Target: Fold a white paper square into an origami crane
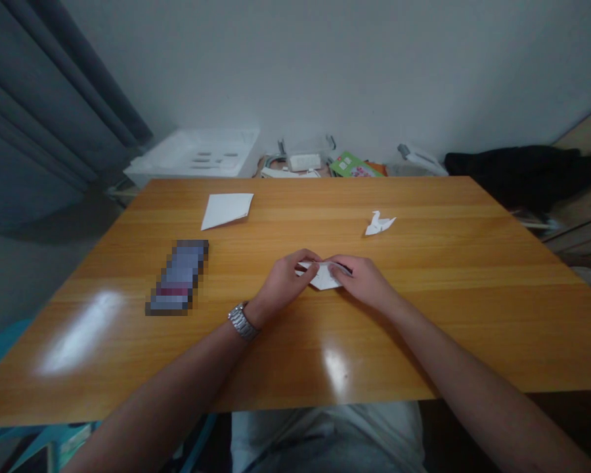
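Observation:
Both hands meet at the middle of the wooden table (423, 315) on a small folded white paper (324, 278). My left hand (284, 281), with a metal watch at the wrist, pinches the paper's left edge with curled fingers. My right hand (362, 280) presses and grips its right side, fingers closed over it. Most of the paper is hidden under the fingers.
A folded white sheet (226, 209) lies at the far left of the table, and a small finished paper figure (379, 224) at the far right. A blurred flat object (178, 277) lies left of my hands. Behind the table stand a white tray (197, 156), clutter and dark cloth (522, 167).

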A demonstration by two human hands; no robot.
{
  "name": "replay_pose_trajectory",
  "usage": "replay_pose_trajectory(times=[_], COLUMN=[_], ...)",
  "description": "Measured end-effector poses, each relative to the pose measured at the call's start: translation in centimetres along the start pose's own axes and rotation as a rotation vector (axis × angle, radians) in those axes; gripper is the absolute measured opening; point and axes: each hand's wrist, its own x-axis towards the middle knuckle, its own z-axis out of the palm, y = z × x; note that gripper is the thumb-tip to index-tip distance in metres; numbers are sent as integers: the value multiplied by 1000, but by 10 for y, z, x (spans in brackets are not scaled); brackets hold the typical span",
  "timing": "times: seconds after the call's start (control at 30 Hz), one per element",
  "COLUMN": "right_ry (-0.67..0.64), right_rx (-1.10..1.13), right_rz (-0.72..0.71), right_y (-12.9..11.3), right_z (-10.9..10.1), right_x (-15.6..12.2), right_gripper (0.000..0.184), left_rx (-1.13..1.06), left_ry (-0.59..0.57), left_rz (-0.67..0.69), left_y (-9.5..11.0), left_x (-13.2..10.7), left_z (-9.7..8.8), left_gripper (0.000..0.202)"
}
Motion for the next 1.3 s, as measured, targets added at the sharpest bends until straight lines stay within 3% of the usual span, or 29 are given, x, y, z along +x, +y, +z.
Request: replay_pose_trajectory(times=[0.3,0.6,1.0,1.3], right_ry=[30,60,29,81], right_rx=[54,107,377,542], right_rz=[16,-8,60,164], right_y=[0,7,2,6], right_z=[-2,-1,-5,-2], right_x=[-4,-2,-4,-1], right_gripper=[22,21,37,42], left_rx=[-110,-177,-132,-275], left_ry=[-42,-91,-53,0], left_rz=[-64,-41,14,-16], left_y=[4,9,21,14], left_x=[0,-1,0,1], left_z=[4,2,-6,0], left_gripper=[17,20,25,25])
